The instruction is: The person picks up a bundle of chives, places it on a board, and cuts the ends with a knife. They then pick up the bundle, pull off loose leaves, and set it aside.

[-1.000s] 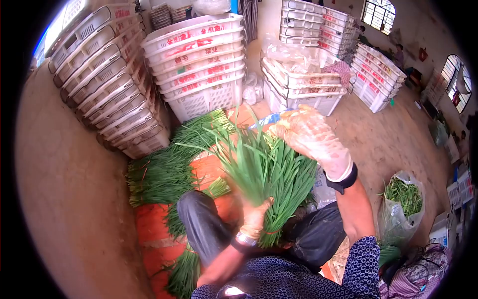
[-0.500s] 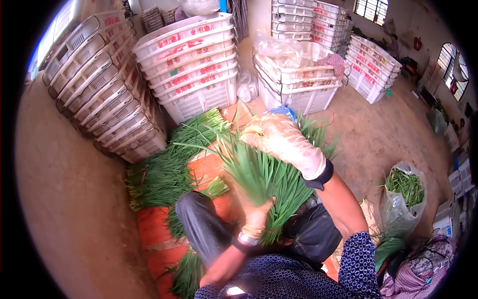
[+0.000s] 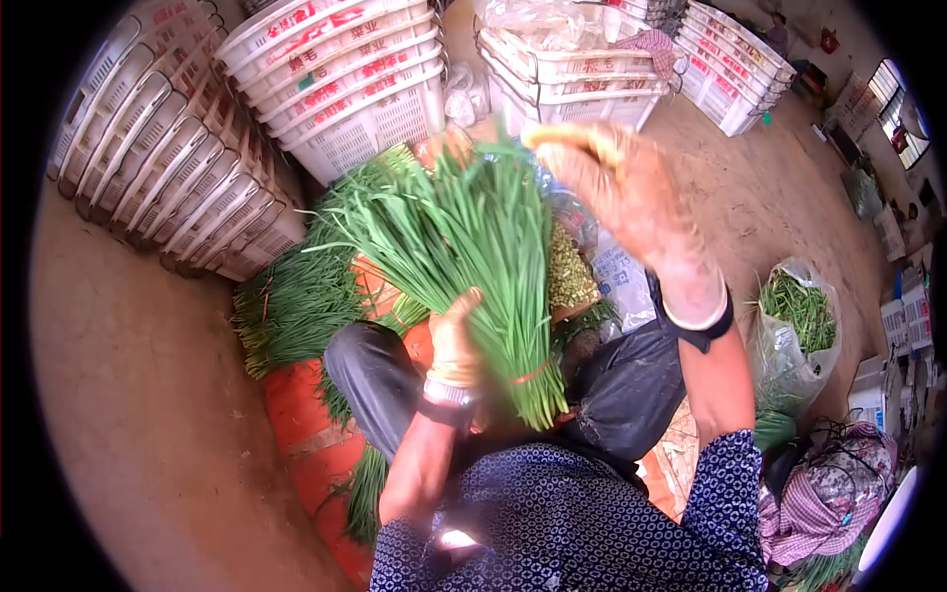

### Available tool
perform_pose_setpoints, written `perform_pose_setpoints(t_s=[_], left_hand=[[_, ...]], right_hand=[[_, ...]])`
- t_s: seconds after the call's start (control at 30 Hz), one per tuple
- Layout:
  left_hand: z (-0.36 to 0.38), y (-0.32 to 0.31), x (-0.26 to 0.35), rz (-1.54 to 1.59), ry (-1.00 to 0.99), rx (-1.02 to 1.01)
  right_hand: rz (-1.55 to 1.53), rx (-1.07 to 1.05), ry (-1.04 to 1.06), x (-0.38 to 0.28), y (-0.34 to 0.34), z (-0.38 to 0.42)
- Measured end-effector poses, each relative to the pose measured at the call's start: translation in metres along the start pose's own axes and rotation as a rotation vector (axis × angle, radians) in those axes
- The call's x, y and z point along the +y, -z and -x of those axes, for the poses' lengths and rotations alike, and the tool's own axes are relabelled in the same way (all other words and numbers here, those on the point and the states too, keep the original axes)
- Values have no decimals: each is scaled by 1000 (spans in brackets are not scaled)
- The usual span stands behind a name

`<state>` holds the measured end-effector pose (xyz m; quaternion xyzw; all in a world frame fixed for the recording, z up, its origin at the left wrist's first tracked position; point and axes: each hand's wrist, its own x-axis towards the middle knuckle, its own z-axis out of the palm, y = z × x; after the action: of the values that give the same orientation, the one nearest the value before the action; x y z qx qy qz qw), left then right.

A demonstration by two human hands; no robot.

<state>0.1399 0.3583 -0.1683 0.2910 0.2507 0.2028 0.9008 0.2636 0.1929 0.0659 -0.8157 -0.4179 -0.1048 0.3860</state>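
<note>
Chives (image 3: 473,247) stand in a tied bunch in front of the person's chest, fanned leaf tips up, cut ends down, a thin band around the stems near the bottom. The left hand (image 3: 456,340) is clamped around the lower stems, just above that band. The right hand (image 3: 621,192), in a thin glove, is raised beside the leaf tips with its fingers loosely spread and nothing in them (it blurs a little, so contact with the leaves cannot be told). More loose chives lie on the orange sheet (image 3: 306,434) below, near stacked white crates (image 3: 345,89), and a bag (image 3: 799,335) of greens sits to the right.

By the look of it, the step in hand is grooming the bunch: combing out stray or poor leaves. The next move would call for a light pass through the tips while the left grip stays firm, so the band does not slip.
</note>
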Motion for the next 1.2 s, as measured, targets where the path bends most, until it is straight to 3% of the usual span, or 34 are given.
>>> perform_pose_setpoints(t_s=[0.1,0.23,0.3,0.4,0.5,0.57,0.73,0.83,0.93,0.97,1.03,1.1,1.13,1.17,1.2], left_hand=[[-12,1,18,165,164,-58],[-9,-4,36,262,217,-104],[-17,4,32,271,157,-58],[-38,21,22,264,34,28],[-37,17,40,332,-36,18],[-44,22,71,364,-84,15],[-52,72,183,335,-462,151],[-61,157,249,371,-640,210],[-20,206,260,305,-739,429],[-17,258,260,277,-725,427],[-2,331,241,344,-720,519],[7,448,205,362,-667,609],[22,480,183,443,-574,690],[30,474,162,534,-593,776],[41,475,142,533,-554,824]], right_hand=[[-113,-208,-186,41,-27,51],[-144,-549,-534,79,-74,111],[-179,-621,-533,93,-104,139],[-341,-596,-454,78,-111,144],[-395,-465,-598,83,-106,151],[-424,-322,-625,90,-100,155],[-308,-208,-643,120,-75,170],[-273,-268,-703,139,-86,185],[-317,-311,-679,153,-115,194],[-300,-340,-658,147,-120,187],[-347,-379,-638,150,-143,183],[-386,-383,-567,154,-165,178],[-455,-383,-562,148,-175,173],[-523,-384,-558,144,-182,167],[-370,-491,-600,139,-180,156]])
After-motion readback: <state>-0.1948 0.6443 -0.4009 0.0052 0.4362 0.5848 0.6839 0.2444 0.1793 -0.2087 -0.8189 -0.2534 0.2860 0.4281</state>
